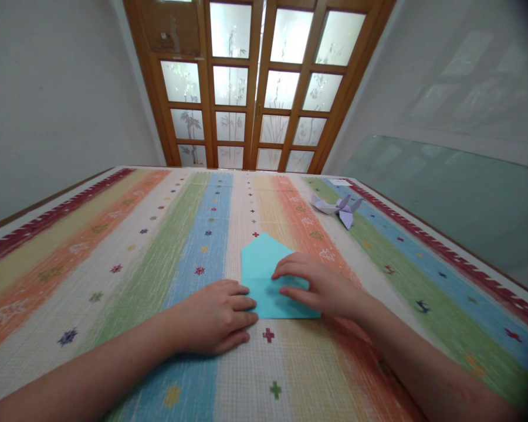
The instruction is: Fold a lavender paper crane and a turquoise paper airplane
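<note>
Pinned flat under both hands (pixel 211 316) (pixel 321 287): blue paper (pixel 264 264), peak folded beyond fingertips; crease being pressed. Next fold needs aligned edges.

Striped mat (pixel 114 246) on floor; wooden door (pixel 255 88) with frosted panes, backlit; plain walls (pixel 48 88); glass sheet (pixel 444 193) right.

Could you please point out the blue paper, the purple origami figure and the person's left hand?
blue paper (pixel 261 258): head view, its pointed upper half.
purple origami (pixel 341 208): head view, its middle.
left hand (pixel 215 316): head view, the back of it.
</note>
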A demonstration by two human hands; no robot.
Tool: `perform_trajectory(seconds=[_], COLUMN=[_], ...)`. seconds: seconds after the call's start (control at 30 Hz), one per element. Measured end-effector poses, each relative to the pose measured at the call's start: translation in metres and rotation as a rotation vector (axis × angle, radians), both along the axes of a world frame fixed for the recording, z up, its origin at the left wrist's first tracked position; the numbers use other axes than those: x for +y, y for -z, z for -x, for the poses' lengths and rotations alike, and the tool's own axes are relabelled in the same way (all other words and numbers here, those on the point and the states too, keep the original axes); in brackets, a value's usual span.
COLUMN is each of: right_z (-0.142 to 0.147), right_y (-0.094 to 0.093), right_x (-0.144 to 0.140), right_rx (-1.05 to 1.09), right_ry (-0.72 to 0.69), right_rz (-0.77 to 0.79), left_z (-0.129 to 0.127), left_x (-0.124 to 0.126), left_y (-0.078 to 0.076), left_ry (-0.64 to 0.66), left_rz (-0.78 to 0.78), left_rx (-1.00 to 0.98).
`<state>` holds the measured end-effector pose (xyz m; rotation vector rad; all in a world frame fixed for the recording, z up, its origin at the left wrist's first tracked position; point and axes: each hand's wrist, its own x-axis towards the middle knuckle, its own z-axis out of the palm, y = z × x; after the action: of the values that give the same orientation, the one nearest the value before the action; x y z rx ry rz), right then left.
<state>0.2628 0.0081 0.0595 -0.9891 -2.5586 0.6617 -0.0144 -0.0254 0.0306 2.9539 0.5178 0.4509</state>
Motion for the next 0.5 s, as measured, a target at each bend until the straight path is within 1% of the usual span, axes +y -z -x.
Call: perform_trajectory(seconds=[0.1, 0.17, 0.27, 0.5], right_z=[0.014, 0.017, 0.016, 0.012], right_y=[0.012, 0.018, 0.021, 0.022], right_x=[-0.008, -0.01, -0.009, -0.006], right_rx=[-0.08, -0.134, -0.148, -0.158], right_ry=[-0.137, -0.181, -0.181, -0.212], right_rz=[-0.045, -0.023, 0.002, -0.034], left_z=[0.0, 0.0, 0.0, 0.003], left_x=[0.0, 0.0, 0.0, 0.0], left_y=[0.0, -0.001, -0.003, -0.001], left_ry=[0.009, 0.005, -0.008, 0.002], left_rz=[0.019, 0.026, 0.021, -0.046], left_rx=[0.022, 0.022, 0.026, 0.022])
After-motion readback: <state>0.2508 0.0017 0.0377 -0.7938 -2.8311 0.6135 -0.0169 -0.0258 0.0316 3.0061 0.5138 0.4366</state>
